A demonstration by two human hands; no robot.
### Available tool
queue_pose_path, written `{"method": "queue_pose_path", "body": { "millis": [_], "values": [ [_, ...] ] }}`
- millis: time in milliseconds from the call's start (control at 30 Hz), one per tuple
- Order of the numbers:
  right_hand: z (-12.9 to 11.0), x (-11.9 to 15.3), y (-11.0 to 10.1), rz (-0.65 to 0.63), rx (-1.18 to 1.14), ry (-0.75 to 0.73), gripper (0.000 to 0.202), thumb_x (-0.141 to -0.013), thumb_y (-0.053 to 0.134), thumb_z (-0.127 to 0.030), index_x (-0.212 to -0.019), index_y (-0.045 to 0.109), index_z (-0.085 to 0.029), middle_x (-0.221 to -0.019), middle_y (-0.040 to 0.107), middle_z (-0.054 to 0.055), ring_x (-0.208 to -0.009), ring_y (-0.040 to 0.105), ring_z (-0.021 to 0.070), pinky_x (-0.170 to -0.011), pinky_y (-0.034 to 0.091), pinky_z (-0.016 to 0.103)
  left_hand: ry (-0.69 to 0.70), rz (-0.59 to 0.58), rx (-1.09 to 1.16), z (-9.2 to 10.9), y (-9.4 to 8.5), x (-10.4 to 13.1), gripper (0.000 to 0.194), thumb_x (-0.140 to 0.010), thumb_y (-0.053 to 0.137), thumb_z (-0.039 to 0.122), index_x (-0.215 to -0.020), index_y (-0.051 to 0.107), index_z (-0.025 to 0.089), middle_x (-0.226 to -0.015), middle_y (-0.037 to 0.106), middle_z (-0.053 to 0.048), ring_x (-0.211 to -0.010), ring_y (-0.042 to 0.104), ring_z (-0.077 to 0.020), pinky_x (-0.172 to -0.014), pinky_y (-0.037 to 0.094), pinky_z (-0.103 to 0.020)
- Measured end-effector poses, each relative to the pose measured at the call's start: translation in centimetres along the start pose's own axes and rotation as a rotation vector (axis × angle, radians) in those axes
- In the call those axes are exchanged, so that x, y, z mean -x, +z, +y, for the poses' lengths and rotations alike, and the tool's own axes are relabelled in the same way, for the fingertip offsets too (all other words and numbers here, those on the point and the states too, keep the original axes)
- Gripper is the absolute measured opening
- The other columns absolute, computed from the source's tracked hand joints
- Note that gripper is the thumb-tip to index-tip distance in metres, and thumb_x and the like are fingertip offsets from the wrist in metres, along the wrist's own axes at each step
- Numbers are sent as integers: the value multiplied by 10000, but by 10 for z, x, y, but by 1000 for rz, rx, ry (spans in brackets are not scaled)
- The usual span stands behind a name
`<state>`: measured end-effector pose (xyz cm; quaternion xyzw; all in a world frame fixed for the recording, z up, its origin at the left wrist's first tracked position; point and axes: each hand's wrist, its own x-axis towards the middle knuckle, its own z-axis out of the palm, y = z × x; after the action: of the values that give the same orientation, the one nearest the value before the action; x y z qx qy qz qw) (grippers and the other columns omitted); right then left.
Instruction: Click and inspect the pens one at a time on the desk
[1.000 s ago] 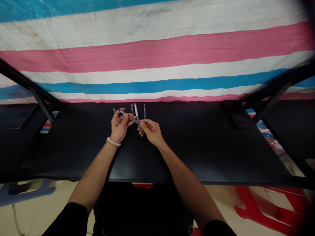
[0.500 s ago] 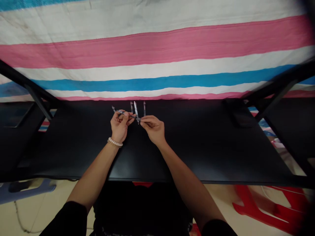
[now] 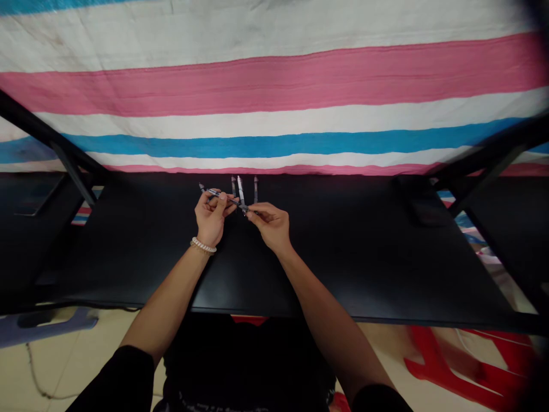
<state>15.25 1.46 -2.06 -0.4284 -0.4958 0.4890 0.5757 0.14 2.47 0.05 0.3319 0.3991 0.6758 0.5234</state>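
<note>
My left hand (image 3: 211, 217), with a pale beaded band at the wrist, grips a slim dark pen (image 3: 231, 200) between thumb and fingers. The pen slants down to the right, toward my right hand (image 3: 272, 224). There my right thumb and fingertips pinch its dark end; whether that end is a separate part cannot be made out. Beyond the hands on the black table lie a white pen (image 3: 241, 187), a dark clear pen (image 3: 234, 184) to its left and another clear pen (image 3: 256, 187) to its right. A pen tip (image 3: 201, 187) shows past my left fingers, its lower part hidden.
The black table (image 3: 343, 263) runs up to a striped plastic sheet (image 3: 274, 86) at the back. Dark metal struts (image 3: 72, 174) rise on both sides. A dark flat object (image 3: 422, 206) lies at the right. Below are a red stool (image 3: 463, 366) and a bluish stool (image 3: 51, 329).
The whole view has shifted slightly, so hands and pens appear a little farther right. Both hands keep nearly the same pose around the pen.
</note>
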Motion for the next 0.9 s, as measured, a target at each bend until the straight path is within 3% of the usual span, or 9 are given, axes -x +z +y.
{"method": "queue_pose_path", "body": {
  "millis": [67,133,233,467,800,900],
  "values": [
    [0,0,0,4,-24,-23,459,-685,858,-533,-1034,749,-255,-1000,758,56,-886,742,200,-788,643,366,-1,5,12,0,0,0,303,-800,815,341,-930,572,214,-864,759,-13,-823,769,-172,-760,623,-308],
    [0,0,1,-27,-41,36,467,-751,796,-563,-1082,734,-240,-890,765,50,-771,739,187,-680,643,346,-1,6,12,0,0,0,303,-797,817,338,-928,574,214,-863,760,-15,-824,769,-173,-758,624,-308],
    [0,0,1,-26,-1,72,376,-814,734,-565,-929,765,-208,-734,742,37,-607,692,166,-572,616,330,6,11,-18,-1,-3,-3,311,-795,819,354,-935,578,216,-865,759,-17,-824,770,-179,-760,626,-314],
    [-1,-1,-5,59,76,-70,154,-761,807,-364,-858,785,-246,-851,748,19,-742,705,167,-727,610,352,43,143,-27,-1,-18,-17,281,-833,789,358,-907,554,223,-868,744,-10,-850,766,-167,-781,618,-303],
    [1,7,1,112,273,-148,128,-817,755,-367,-866,795,-255,-915,762,38,-837,728,201,-779,619,375,-116,-1,22,-6,-8,-4,300,-806,819,321,-929,572,204,-881,750,-29,-871,764,-185,-829,609,-335],
    [1,8,1,64,258,-76,229,-887,679,-443,-888,792,-243,-783,735,30,-670,704,174,-641,613,336,-125,-20,22,-5,-8,-4,283,-811,815,320,-931,584,209,-879,752,-28,-862,762,-183,-817,610,-331]
  ]
}}
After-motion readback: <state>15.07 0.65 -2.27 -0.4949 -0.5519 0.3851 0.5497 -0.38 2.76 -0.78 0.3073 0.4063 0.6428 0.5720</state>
